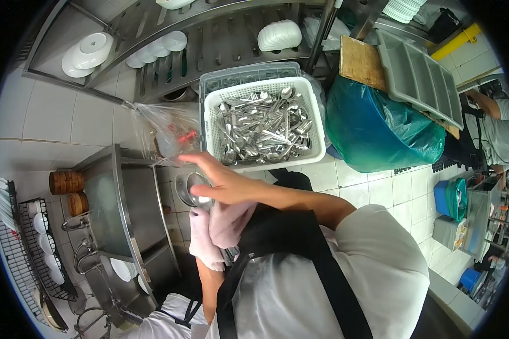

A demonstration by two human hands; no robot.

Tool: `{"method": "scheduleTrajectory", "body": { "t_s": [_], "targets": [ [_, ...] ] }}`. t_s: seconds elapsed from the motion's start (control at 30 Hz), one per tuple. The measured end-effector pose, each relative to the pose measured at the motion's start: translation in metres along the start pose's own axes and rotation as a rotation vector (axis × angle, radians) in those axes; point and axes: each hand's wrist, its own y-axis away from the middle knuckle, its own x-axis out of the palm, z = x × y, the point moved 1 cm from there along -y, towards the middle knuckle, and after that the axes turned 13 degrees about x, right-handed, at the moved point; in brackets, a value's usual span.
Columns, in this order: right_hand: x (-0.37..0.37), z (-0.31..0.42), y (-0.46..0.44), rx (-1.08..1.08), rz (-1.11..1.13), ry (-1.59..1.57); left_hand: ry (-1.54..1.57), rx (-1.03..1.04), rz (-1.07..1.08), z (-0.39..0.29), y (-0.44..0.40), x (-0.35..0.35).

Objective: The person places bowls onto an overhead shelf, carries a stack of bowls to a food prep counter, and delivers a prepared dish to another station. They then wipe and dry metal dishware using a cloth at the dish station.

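Note:
My right hand (226,182) is over the pink cloth (212,234), palm partly turned down, with its thumb and fingers spread apart. Just under its thumb is a round, shiny metal piece (188,189), partly covered by the hand. The pink cloth wraps round my left hand, whose fingers are hidden; only the wrist (210,278) shows below. Dark metal handles (230,255) stick out at the cloth's lower edge. Beyond my hands, a white perforated basket (320,124) holds several spoons and forks (266,125) in a loose heap.
A steel sink (121,198) and dish racks (48,248) are at left. Steel shelving (209,42) with white bowls (279,35) stands behind the basket. At right are a blue bin with a green liner (373,124), a grey divided tray (421,79) and another person (497,133).

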Motion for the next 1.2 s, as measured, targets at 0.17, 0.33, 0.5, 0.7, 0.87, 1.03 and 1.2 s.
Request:
{"method": "scheduleTrajectory", "body": {
  "t_s": [0.17,0.33,0.5,0.7,0.87,1.03,1.2],
  "targets": [
    [-0.079,-0.075,0.03,0.275,-0.07,0.372,0.19,0.0,-0.152,0.001,0.008,-0.011],
    [-0.137,-0.149,0.083,0.823,0.093,0.965,0.319,-0.024,-0.261,0.004,0.018,-0.035],
    [-0.134,-0.183,0.09,0.739,0.132,0.917,0.251,-0.069,-0.338,0.016,0.026,-0.062],
    [-0.116,-0.177,0.075,0.714,-0.072,0.635,0.505,-0.048,-0.227,0.006,0.014,-0.008],
    [-0.116,-0.136,0.057,0.769,-0.267,0.45,0.474,0.004,-0.266,0.005,0.013,-0.015],
    [-0.137,-0.141,0.053,0.528,-0.207,0.8,0.582,-0.125,-0.14,-0.003,0.007,-0.007],
    [-0.248,-0.189,0.012,0.607,-0.637,0.99,0.445,-0.159,0.013,-0.013,0.005,0.016]
  ]
}}
